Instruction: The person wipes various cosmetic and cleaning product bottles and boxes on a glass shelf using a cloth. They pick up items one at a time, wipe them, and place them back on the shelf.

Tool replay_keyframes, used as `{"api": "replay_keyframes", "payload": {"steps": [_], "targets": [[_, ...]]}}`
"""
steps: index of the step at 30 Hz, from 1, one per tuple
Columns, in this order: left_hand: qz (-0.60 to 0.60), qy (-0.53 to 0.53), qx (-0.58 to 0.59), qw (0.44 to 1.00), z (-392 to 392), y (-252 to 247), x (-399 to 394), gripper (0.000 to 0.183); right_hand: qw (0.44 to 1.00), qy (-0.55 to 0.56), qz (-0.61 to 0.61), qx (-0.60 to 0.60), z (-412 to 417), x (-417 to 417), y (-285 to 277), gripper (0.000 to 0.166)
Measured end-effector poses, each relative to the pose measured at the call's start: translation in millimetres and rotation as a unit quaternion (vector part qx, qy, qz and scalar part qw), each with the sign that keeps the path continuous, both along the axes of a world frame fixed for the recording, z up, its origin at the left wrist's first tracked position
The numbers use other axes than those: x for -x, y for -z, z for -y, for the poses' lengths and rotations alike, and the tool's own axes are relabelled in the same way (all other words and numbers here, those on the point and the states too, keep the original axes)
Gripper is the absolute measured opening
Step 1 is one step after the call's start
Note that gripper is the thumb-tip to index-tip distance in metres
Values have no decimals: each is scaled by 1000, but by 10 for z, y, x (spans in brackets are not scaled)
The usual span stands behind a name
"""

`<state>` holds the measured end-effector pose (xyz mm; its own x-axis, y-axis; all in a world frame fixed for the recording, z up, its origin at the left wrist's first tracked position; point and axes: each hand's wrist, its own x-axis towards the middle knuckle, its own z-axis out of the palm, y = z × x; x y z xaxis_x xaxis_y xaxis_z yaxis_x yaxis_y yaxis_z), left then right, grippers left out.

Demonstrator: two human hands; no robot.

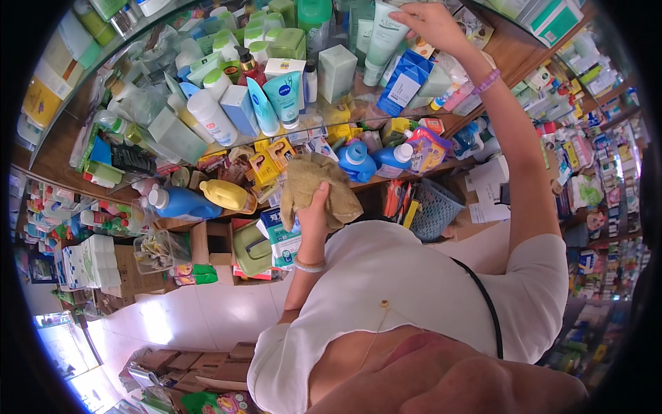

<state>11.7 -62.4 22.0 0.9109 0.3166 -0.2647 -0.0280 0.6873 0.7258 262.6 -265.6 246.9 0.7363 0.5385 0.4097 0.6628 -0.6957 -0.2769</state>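
My left hand (pixel 312 211) grips a folded tan cloth (pixel 318 186) in front of my chest, the thumb lying over it. Up at the shelf, my right hand (pixel 432 25) has its fingers on the upper end of a pale green cosmetic tube (pixel 384 39). The tube stands cap down on a glass shelf (pixel 331 115), leaning slightly. Beside it are a pale green carton (pixel 337 74) and a blue carton (pixel 405 83). Teal Nivea tubes (pixel 285 97) and a white bottle (pixel 212 118) stand farther left on the same shelf.
Below the glass, blue detergent bottles (pixel 357 161), a yellow bottle (pixel 227 195) and yellow boxes (pixel 271 160) crowd a lower shelf. A blue plastic basket (pixel 433 208) stands under it at right. Cardboard boxes (pixel 207 368) lie on the tiled floor (pixel 201 315) behind me.
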Motion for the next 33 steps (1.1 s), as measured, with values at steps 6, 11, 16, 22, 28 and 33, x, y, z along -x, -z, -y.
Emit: {"api": "replay_keyframes", "payload": {"steps": [6,11,16,22,28,33], "targets": [[15,-22,2,1000,-109,87,-4,43,971,39,36,232,29,-478,472,35],[2,-38,36,999,-148,49,23,41,924,130,-23,359,-153,-540,467,22],[10,-37,57,998,-125,60,27,40,876,179,5,448,-369,-376,378,18],[8,-43,38,998,-127,86,51,39,878,223,19,423,-524,-146,459,21],[-2,-13,16,1000,-132,94,71,42,908,188,67,370,-510,42,460,29],[-4,7,22,1000,-120,160,97,44,984,159,50,62,-870,441,608,68]]}}
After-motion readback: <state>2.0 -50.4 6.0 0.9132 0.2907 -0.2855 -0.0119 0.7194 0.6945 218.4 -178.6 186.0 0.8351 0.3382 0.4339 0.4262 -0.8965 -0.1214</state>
